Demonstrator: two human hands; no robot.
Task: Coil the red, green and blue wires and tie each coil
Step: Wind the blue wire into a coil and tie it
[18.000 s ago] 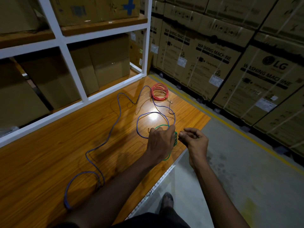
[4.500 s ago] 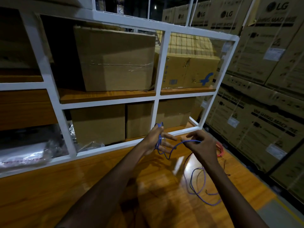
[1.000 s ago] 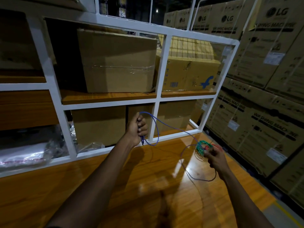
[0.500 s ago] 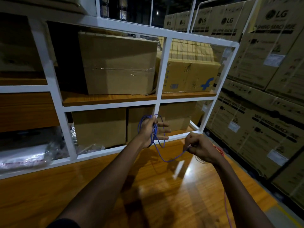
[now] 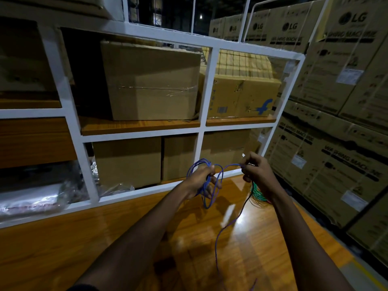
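My left hand grips several loops of the blue wire, held up above the wooden table. A strand of it runs across to my right hand, which pinches it between thumb and fingers. The loose tail of the blue wire hangs down from there to the table and trails toward me. Under my right hand hangs the green coil, with a little of the red coil showing beside it; both seem held in that same hand.
A white metal rack with cardboard boxes stands behind the table. Plastic-wrapped goods lie on its lower left shelf. Stacked washing-machine cartons wall off the right side. The table's right edge meets grey floor.
My right hand has risen and moved slightly away from the left with the blue strand. The left hand's loops hang lower, and the green coil shows below my right hand again.
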